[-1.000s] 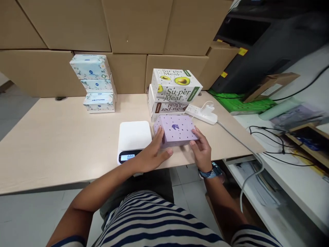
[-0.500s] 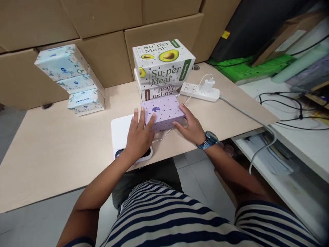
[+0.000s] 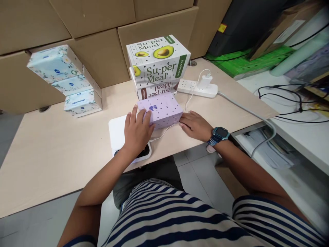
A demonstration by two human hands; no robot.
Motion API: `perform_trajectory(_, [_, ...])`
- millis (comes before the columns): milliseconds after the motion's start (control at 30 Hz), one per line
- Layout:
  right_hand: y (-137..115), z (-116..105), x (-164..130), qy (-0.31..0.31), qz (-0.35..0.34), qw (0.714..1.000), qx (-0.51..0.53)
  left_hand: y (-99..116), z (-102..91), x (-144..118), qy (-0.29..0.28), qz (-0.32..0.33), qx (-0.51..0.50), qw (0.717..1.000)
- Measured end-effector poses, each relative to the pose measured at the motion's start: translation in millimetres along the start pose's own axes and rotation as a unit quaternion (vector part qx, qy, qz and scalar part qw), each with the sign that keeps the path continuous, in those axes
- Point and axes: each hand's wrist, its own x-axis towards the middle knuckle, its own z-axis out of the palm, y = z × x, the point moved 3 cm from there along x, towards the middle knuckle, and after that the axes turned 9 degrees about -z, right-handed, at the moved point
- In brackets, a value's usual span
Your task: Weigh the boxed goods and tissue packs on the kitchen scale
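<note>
A lavender box (image 3: 164, 108) with small dark specks sits in front of the stacked cartons. My left hand (image 3: 136, 132) grips its left end, fingers spread over the top and thumb by the front face. At the lower right end of the box, my right hand (image 3: 196, 126) has its fingers drawn together. Its fingertips meet the box edge and the white cable (image 3: 164, 133), and what they pinch is hidden. Under my left wrist lies a white scale (image 3: 117, 128) with a dark panel, partly covered. The cable runs from the scale towards the right hand.
Two Su-per Meal cartons (image 3: 163, 70) are stacked behind the box. A white power strip (image 3: 197, 88) with a plugged-in charger lies to their right. Tissue packs (image 3: 82, 101) stand stacked at left. Brown cardboard boxes (image 3: 95, 58) line the back; black cables (image 3: 299, 99) lie at right.
My right hand has slid down and right from the side of the lavender box to its lower corner, fingers closing together. My left hand stays on the box. The view has shifted slightly.
</note>
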Motion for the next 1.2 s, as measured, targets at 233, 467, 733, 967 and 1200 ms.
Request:
perform_trajectory(233, [3,-2,-17,0.065,-0.023,0.998,0.008,2,-2.2,5,-0.005,-0.013,0.007,1.0])
perform_trajectory(467, [9,3,-35,0.124,-0.029,0.99,0.054,4,-2.8,6,-0.019,-0.001,0.02,1.0])
perform_trajectory(733, [-8,2,-37,0.211,-0.014,0.976,0.043,7,-1.0,9,-0.051,0.03,0.043,0.997])
perform_trajectory(967, [-23,-12,-22,0.257,-0.029,0.965,0.052,8,2.8,7,-0.043,0.035,0.043,0.998])
perform_trajectory(1200, [-19,-11,-4,0.226,-0.067,0.972,-0.007,8,2.0,12,-0.038,0.076,0.039,0.996])
